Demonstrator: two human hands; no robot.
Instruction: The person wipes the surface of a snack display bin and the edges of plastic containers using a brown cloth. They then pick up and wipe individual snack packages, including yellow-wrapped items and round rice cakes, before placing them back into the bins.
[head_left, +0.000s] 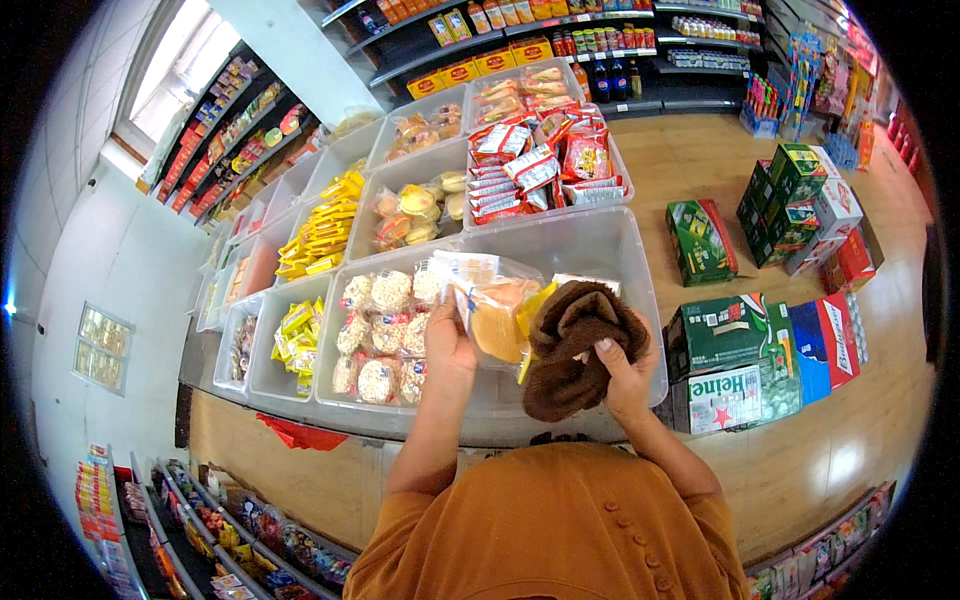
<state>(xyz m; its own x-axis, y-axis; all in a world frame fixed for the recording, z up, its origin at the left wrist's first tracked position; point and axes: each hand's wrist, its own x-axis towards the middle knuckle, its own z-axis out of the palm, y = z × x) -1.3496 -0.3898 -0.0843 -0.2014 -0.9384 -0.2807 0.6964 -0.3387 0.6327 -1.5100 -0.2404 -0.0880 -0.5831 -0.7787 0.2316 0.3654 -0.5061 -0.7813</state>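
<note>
My left hand (451, 337) grips the left edge of a clear plastic packet of bread (496, 319), which has some yellow on its right side. In my right hand (628, 367) is a bunched brown cloth (574, 345), pressed close to the packet's right end and covering part of it. Both are held above a translucent plastic bin (555, 236) at the front right of the display. A pale flat item (586, 283) shows inside that bin, partly hidden by the cloth. Just left, a neighbouring bin holds wrapped round puffed-grain cakes (391, 290).
Further bins hold yellow packets (324, 225), wrapped round cakes (418, 201) and red-and-white snack packets (532, 166). Beer cartons (716, 337) stand on the floor at right, with more stacked boxes (799, 169) behind. Stocked shelves (495, 37) line the back; another rack (225, 517) is behind me at left.
</note>
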